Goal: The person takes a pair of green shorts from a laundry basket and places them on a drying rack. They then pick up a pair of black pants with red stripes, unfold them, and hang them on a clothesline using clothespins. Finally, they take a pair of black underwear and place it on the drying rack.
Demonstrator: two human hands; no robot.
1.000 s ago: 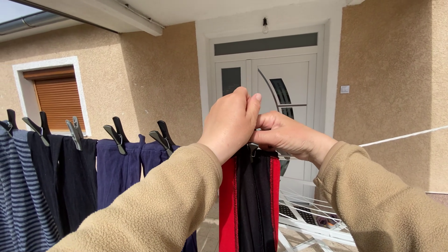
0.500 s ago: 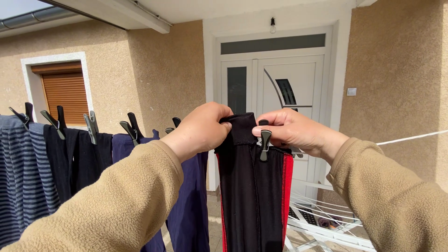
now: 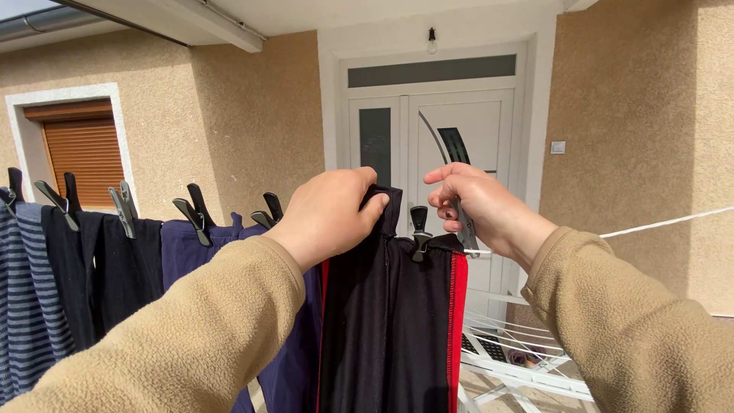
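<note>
Beige roughcast house wall fills the background, white glazed door [image 3: 436, 145] at 12 o'clock, bare bulb [image 3: 433, 40] above it, window with a brown roller shutter [image 3: 80, 153] at 10 o'clock. From my remote seat I see both hands up at a washing line [image 3: 657, 222] that runs off toward 3 o'clock.

My left hand [image 3: 329, 214] is closed around the top edge of a black garment [image 3: 397, 321], fingers curled over the folded hem at frame centre. Garment is black fabric with a red stripe down its right side and a thinner red edge on its left, visible seam stitching, hanging straight down toward 6 o'clock and out of frame.

One dark clothespin [image 3: 418, 229] is clipped on the garment's top edge, just right of the left hand, upright.

My right hand [image 3: 474, 203] sits just at 3 o'clock of that pin, fingers pinched on a second grey clothespin [image 3: 462, 229] that points down at the line. Cannot tell if that peg's jaws have bitten the fabric.

Both sleeves are tan fleece.

Toward 9 o'clock the line carries more laundry: navy garment [image 3: 191, 260] touching the black one, then black pieces [image 3: 99, 268], then a blue striped piece [image 3: 23, 298] at the frame edge, each held by dark pegs [image 3: 191, 214] sticking up at angles.

White drying rack [image 3: 520, 359] at 5 o'clock, low behind the garment.
</note>
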